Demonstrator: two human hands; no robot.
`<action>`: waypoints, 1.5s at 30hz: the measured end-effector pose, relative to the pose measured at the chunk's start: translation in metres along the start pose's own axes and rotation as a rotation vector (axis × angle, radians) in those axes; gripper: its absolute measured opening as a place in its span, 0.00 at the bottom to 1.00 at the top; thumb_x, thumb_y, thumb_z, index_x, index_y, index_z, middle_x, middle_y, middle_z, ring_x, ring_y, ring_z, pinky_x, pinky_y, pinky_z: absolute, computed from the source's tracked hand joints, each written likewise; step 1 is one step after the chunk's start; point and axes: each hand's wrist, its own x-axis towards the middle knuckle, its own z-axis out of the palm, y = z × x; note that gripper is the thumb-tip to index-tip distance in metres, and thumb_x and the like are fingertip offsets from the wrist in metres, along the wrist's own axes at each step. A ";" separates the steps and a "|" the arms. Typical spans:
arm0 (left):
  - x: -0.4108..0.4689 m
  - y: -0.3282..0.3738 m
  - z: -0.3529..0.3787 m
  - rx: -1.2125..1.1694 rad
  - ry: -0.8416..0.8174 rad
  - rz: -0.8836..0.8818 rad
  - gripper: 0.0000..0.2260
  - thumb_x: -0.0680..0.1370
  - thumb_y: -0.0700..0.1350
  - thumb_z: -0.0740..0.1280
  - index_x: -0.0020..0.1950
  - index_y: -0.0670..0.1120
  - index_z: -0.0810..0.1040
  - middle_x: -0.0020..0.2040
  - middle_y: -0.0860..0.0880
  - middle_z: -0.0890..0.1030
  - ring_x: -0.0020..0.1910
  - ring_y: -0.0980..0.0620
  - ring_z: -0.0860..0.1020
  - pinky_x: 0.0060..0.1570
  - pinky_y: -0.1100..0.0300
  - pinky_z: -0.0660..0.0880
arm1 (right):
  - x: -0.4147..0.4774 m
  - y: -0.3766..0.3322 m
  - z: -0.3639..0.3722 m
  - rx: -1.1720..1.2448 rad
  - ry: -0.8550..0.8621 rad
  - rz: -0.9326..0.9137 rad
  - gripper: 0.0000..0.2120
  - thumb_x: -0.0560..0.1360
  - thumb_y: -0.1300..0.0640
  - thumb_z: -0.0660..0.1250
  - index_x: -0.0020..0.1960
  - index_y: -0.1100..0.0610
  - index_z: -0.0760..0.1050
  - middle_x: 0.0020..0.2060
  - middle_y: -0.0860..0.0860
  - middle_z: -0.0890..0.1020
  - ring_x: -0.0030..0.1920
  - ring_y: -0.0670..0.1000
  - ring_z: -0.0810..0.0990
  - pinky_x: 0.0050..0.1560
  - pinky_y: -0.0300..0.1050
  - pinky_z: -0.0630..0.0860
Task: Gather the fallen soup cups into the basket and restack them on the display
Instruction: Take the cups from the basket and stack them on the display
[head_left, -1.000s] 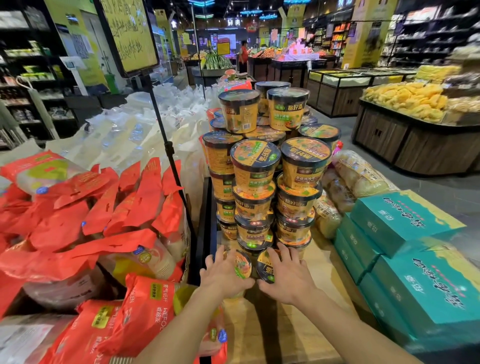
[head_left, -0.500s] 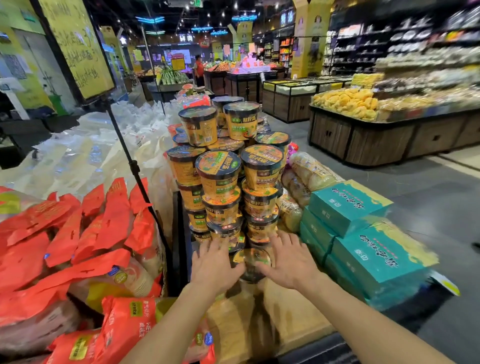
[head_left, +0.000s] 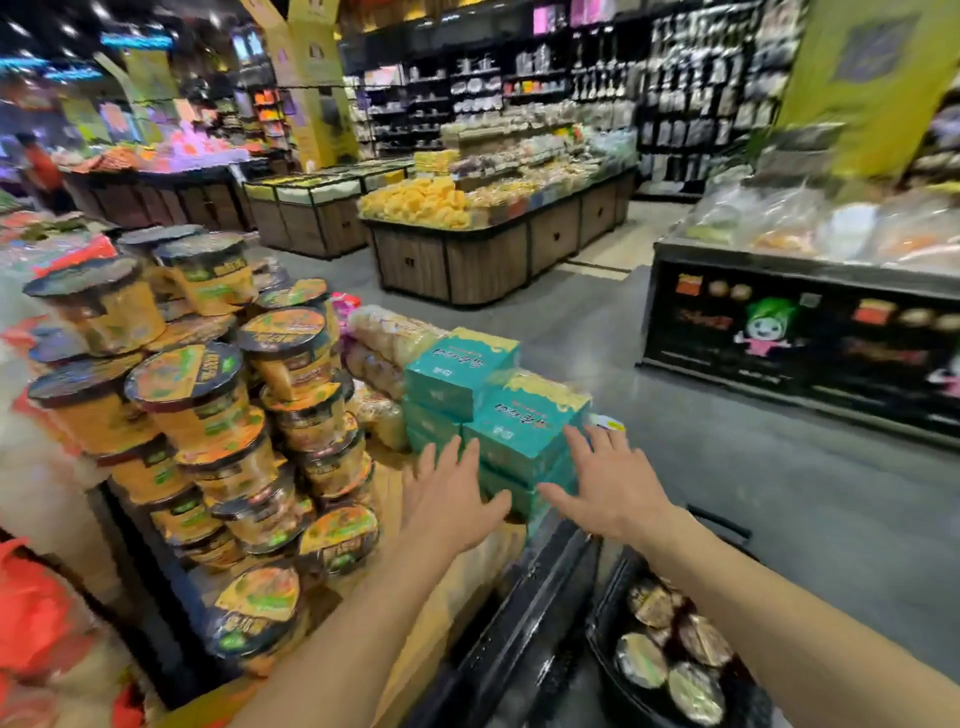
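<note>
Cups (head_left: 641, 661) in the basket (head_left: 605, 613) look light, stiff-walled but dentable at the lid, best gripped round the side; left hand (head_left: 447, 499) and right hand (head_left: 613, 488) hover spread, empty.

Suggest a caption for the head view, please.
Left hand and right hand, open, hover near teal boxes beside stacked cups; more cups lie in the basket.

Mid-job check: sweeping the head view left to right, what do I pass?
Red bags → cup stack → left hand → right hand → black counter.
</note>
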 end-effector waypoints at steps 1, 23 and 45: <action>0.006 0.016 0.002 0.003 0.003 0.039 0.40 0.78 0.68 0.60 0.84 0.51 0.52 0.84 0.49 0.54 0.82 0.42 0.51 0.78 0.40 0.54 | -0.007 0.015 -0.002 -0.002 0.012 0.041 0.45 0.74 0.24 0.52 0.82 0.51 0.55 0.78 0.54 0.65 0.76 0.60 0.64 0.69 0.58 0.70; 0.180 0.289 0.170 0.037 -0.255 0.384 0.39 0.79 0.66 0.61 0.84 0.51 0.52 0.84 0.48 0.54 0.82 0.43 0.52 0.78 0.42 0.55 | 0.000 0.312 0.111 0.084 -0.158 0.457 0.43 0.78 0.28 0.57 0.82 0.53 0.54 0.79 0.56 0.63 0.76 0.61 0.62 0.72 0.60 0.67; 0.261 0.273 0.546 0.147 -0.654 0.464 0.38 0.80 0.64 0.60 0.84 0.50 0.51 0.84 0.46 0.53 0.81 0.40 0.51 0.78 0.41 0.54 | 0.015 0.377 0.449 0.142 -0.528 0.570 0.43 0.77 0.30 0.58 0.81 0.54 0.54 0.77 0.59 0.65 0.73 0.64 0.66 0.69 0.64 0.70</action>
